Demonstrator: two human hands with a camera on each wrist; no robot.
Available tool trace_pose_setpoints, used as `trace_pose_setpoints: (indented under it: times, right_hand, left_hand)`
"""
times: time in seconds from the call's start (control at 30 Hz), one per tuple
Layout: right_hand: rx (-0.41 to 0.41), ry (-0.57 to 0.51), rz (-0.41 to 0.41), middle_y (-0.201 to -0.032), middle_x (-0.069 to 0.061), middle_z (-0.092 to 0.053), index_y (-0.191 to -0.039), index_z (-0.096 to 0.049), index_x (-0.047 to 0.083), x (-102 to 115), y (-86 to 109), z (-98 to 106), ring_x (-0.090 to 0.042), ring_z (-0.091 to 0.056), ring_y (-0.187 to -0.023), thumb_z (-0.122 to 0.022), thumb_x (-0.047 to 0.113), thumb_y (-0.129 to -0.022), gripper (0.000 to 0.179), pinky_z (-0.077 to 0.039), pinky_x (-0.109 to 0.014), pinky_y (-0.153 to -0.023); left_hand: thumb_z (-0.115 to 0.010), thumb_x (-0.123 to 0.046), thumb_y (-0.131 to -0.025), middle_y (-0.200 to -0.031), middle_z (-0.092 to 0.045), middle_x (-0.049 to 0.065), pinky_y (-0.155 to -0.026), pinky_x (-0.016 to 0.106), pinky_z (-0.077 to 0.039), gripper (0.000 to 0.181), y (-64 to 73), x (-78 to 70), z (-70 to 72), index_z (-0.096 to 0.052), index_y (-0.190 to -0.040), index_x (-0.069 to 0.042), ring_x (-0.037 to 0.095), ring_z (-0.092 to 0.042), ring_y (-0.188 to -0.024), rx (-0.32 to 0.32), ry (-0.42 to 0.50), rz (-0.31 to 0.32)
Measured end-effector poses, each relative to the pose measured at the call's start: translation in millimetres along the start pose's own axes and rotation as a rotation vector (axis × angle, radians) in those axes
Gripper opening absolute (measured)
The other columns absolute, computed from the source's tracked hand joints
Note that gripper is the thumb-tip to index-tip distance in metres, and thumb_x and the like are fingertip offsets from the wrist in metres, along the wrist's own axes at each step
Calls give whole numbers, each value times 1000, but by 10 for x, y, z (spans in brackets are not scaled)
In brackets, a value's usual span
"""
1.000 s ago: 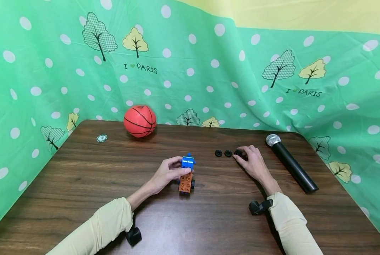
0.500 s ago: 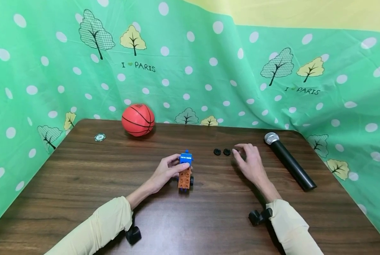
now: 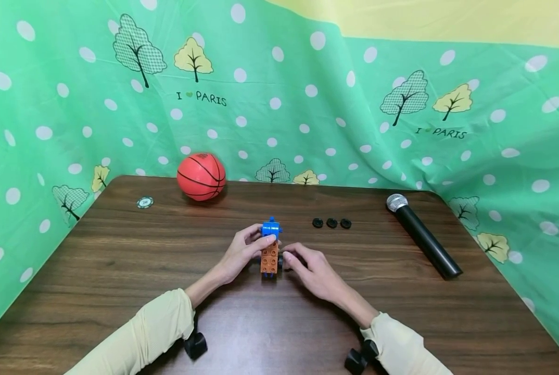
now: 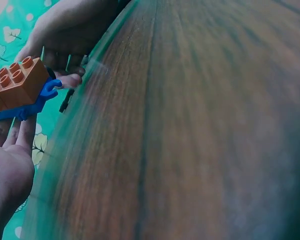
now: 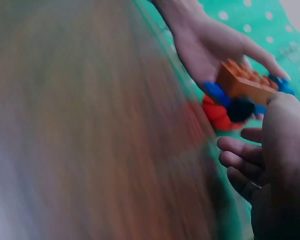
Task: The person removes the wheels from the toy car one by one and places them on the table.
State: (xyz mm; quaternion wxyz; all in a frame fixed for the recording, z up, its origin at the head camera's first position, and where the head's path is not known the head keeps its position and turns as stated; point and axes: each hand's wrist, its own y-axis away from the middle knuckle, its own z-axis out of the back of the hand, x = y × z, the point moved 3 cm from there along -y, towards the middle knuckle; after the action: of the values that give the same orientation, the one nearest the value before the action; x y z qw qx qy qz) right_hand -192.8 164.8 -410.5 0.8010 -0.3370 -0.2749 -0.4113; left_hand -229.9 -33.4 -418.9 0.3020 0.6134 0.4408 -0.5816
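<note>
My left hand point(image 3: 240, 255) holds a toy car of building blocks point(image 3: 269, 259) with an orange studded body and a blue front part, its thumb on top. The black wheel point(image 5: 241, 109) shows on the toy's right side. Beside that wheel is my right hand point(image 3: 318, 273), thumb and index finger right at it in the head view. From the right wrist, a gap shows between thumb and fingers, with the wheel beyond it. Farther back on the table lie three loose black wheels point(image 3: 331, 223) in a row.
A red mini basketball point(image 3: 201, 176) sits at the back left, with a poker chip point(image 3: 145, 202) to its left. To the right, a black microphone point(image 3: 422, 237) lies slantwise on the wooden table point(image 3: 120, 271). A green printed cloth point(image 3: 242, 104) hangs behind.
My right hand has left the rightmost loose wheel in the row and come left and nearer, to the toy car's wheel. The left hand keeps its hold on the car.
</note>
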Motion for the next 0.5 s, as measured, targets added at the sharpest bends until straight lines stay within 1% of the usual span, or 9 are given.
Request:
trace_pose_setpoints:
  times: [0.07,0.17,0.23,0.3,0.4,0.47,0.5]
  right_hand:
    - [24,-47,-25,-93,0,-69,-121,-67,6,39,-13,-76,-13,-66,-83,-49,21,-112,25,-55,-31,-74]
    - [14,-97,-53,-90,0,-67,-115,-65,6,85,-36,-159,-15,-65,-82,-47,21,-112,23,-54,-31,-74]
    - [-3,-134,-78,-87,-1,-65,-111,-63,7,115,-50,-202,-17,-63,-81,-46,20,-112,21,-53,-30,-73]
    - [-12,-184,-98,-86,-4,-65,-109,-61,5,136,-60,-243,-20,-63,-80,-46,18,-112,20,-53,-31,-73]
    - [-26,-248,-137,-87,-8,-66,-110,-60,1,160,-71,-291,-22,-62,-81,-47,15,-112,20,-53,-31,-73]
    - [-53,-272,-170,-87,-9,-66,-110,-61,0,168,-76,-304,-21,-62,-80,-48,14,-111,19,-53,-31,-73]
    - [-73,-275,-187,-87,-8,-65,-109,-61,1,168,-79,-306,-20,-62,-80,-48,13,-111,18,-53,-30,-73]
  left_hand:
    - [-62,-22,-102,-125,-65,31,-94,37,-56,48,0,-4,3,-53,-138,8,21,-68,-109,-10,-7,-8]
    - [-60,-23,-104,-123,-66,30,-95,34,-54,45,-4,-9,4,-54,-136,8,19,-68,-107,-24,-24,-19]
    - [-58,-23,-105,-118,-68,28,-92,32,-55,42,-6,-9,5,-55,-134,7,17,-68,-102,-36,-51,-28]
    - [-56,-24,-106,-110,-70,23,-87,30,-55,38,-7,-7,5,-56,-130,6,16,-68,-95,-48,-82,-36]
    - [-56,-25,-107,-101,-70,16,-80,29,-55,33,-5,-9,1,-58,-126,3,15,-67,-88,-67,-128,-45]
    - [-57,-25,-107,-99,-70,12,-77,28,-55,32,-2,-12,-3,-57,-125,1,14,-65,-86,-81,-144,-43]
    - [-58,-25,-106,-100,-70,13,-75,28,-55,32,0,-13,-4,-57,-125,1,14,-65,-86,-84,-144,-39]
